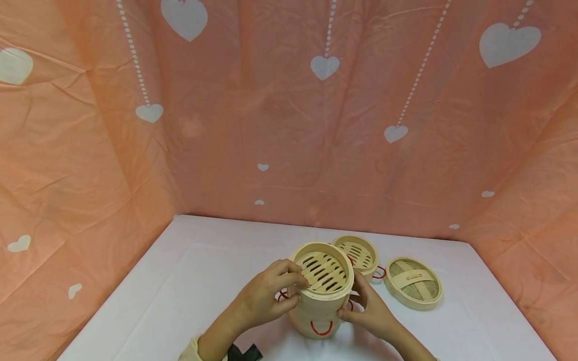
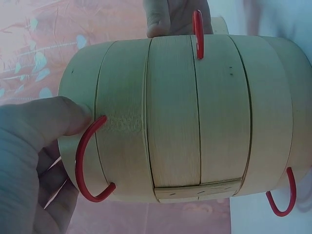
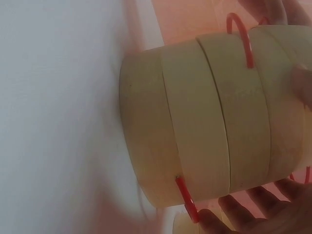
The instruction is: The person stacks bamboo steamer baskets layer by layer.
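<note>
- Orange-pink cloth, creased and printed with pale hearts and dotted lines, walls in your white table on three visible sides.
- Your left hand grasps the upper part of the stack of steamers: fingers bent over the top rim, thumb against the outer wall.
- Your right hand grips the same stack from the other side, thumb on the near wall and fingers spread round the far side.
- Position of the stack: near the front of the table, between both your hands.
- Material: pale wood or bamboo, round, smooth and finely grained, in bands with thin dark seams; slatted floor on top.
- Red loops, glossy and curved, project from the stack's walls.
- Behind your stack sits a spare steamer, also slatted; to its right, a round lid with crossed strips.
- Hidden: part of the spare steamer, behind the stack; some of your right fingertips in the head view.
- Cut off: a black item at the bottom edge, nature unclear.
</note>
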A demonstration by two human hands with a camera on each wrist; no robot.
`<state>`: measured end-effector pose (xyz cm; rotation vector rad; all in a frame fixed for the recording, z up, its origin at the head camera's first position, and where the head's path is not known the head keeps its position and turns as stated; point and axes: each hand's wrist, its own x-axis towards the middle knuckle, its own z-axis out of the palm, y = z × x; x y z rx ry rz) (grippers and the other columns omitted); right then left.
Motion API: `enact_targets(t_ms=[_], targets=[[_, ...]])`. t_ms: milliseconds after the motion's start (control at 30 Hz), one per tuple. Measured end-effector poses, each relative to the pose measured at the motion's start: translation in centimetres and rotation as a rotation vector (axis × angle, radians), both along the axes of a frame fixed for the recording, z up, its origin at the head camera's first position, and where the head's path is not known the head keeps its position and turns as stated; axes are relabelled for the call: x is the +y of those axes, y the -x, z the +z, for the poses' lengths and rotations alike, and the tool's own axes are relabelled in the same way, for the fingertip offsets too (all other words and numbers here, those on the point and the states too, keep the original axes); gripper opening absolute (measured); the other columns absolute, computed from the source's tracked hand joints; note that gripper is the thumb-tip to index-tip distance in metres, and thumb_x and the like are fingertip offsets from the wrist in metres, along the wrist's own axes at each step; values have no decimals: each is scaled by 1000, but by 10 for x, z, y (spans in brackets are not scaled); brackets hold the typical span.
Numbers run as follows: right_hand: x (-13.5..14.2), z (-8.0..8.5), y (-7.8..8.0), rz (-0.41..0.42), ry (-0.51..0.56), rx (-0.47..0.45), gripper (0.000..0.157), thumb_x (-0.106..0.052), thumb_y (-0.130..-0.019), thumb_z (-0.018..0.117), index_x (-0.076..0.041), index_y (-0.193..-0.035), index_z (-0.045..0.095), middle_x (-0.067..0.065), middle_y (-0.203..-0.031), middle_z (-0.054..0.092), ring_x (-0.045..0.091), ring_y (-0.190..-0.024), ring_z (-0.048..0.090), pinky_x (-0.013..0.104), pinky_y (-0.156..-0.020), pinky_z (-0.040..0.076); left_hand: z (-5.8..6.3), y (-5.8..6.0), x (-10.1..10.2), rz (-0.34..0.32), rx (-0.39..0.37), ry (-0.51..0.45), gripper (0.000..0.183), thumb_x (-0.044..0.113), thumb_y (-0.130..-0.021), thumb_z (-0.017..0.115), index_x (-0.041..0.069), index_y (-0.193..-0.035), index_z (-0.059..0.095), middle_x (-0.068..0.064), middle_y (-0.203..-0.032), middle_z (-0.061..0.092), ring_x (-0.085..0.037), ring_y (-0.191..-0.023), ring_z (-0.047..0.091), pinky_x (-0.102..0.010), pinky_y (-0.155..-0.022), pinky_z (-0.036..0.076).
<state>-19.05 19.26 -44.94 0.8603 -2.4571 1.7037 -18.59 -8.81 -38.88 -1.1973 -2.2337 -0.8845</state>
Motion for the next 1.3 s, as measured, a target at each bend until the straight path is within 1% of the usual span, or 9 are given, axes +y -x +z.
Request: enact_targets(t_ms=[167,233,367,600,933,1000,1100,1167,1300], targets=[[0,1,0,5,6,-6,92,-8,-77,77,-15,-152,23,19,-142,45,1,-119,50,31,-93,49,1,0,1,5,9,4,27,6,-75,73,21,-98,68,6,-108,60,-9,-107,59,-13,-82,49],[0,1,-1,10,8,2,91,-8,-78,77,-13,-151,24,21,-142,45,0,-120,49,31,-93,49,1,0,1,3,22,4,26,6,-76,72,21,-98,68,6,-108,60,-10,-108,59,-13,-82,49],[0,2,-1,4,7,2,90,-7,-78,76,-10,-151,24,22,-142,44,-2,-121,48,30,-93,49,1,0,1,-1,19,5,27,6,-76,72,20,-98,68,6,-108,60,-10,-107,59,-13,-82,49],[0,1,-1,0,2,-2,91,-7,-77,76,-10,-151,24,22,-142,45,-1,-120,49,30,-94,49,1,-1,1,-11,2,-5,28,4,-75,73,19,-99,69,6,-109,59,-8,-103,58,-10,-78,47],[0,0,-1,12,1,25,90,-9,-78,76,-10,-151,23,22,-142,44,0,-120,49,30,-93,49,0,0,1,-17,29,-10,29,6,-75,72,20,-101,68,6,-109,59,-8,-103,58,-9,-78,46],[0,1,-1,7,-3,29,90,-9,-78,76,-10,-151,23,22,-141,44,0,-119,49,30,-93,49,-1,1,1,-28,46,-23,31,7,-75,72,20,-103,67,5,-109,59,-8,-103,57,-11,-80,47],[1,1,-2,-7,-12,28,89,-9,-78,77,-10,-150,25,21,-141,44,1,-118,50,31,-93,49,-1,2,1,-44,69,-59,37,7,-74,74,19,-107,66,4,-110,59,-11,-105,57,-18,-85,49],[3,1,-3,-30,-38,39,88,-10,-77,77,-11,-150,27,19,-140,45,1,-118,49,33,-93,50,-2,3,1,-48,60,-93,41,8,-73,75,18,-111,64,2,-112,58,-13,-107,56,-23,-88,50],[9,1,-5,-76,-107,87,84,-13,-78,77,-17,-148,31,12,-142,46,0,-122,47,39,-93,50,-3,3,2,3,11,-152,52,14,-69,77,15,-118,61,1,-120,57,-18,-117,53,-35,-96,49]])
